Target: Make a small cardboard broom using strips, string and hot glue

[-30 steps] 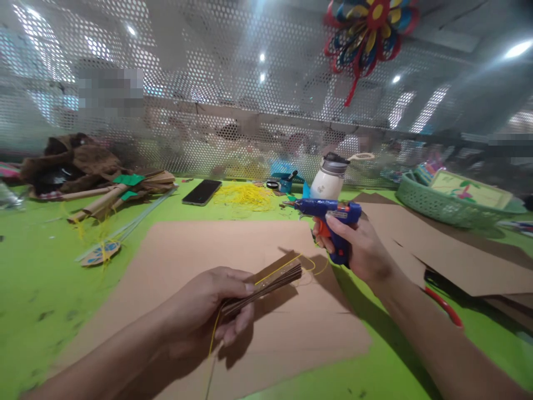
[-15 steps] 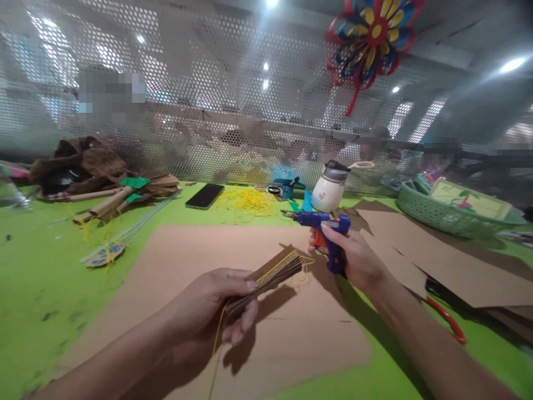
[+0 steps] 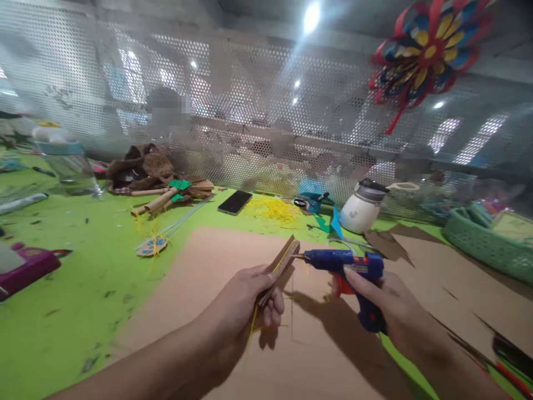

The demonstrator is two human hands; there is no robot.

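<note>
My left hand (image 3: 254,294) is closed on a folded stack of brown paper (image 3: 283,265), its free end tilted up and to the right. A yellow strand (image 3: 252,328) runs along the stack and hangs below my fingers. My right hand (image 3: 387,300) grips a blue glue gun (image 3: 347,261) by its handle, fingers at the orange trigger. The gun's nozzle meets or nearly meets the upper end of the stack; I cannot tell which. Under both hands lies a large brown sheet (image 3: 208,250).
On the green table (image 3: 83,278) are a black phone (image 3: 235,202), yellow shreds (image 3: 272,210), a white jar (image 3: 361,206), a green basket (image 3: 487,244) and cut brown sheets (image 3: 441,266). A purple box (image 3: 31,269) is at left; red-handled scissors (image 3: 514,380) lie lower right. Behind stands a perforated screen (image 3: 258,105).
The glue gun has come down to the end of the paper stack, which is now tilted more steeply. My view has turned left, bringing in the purple box and a clear container.
</note>
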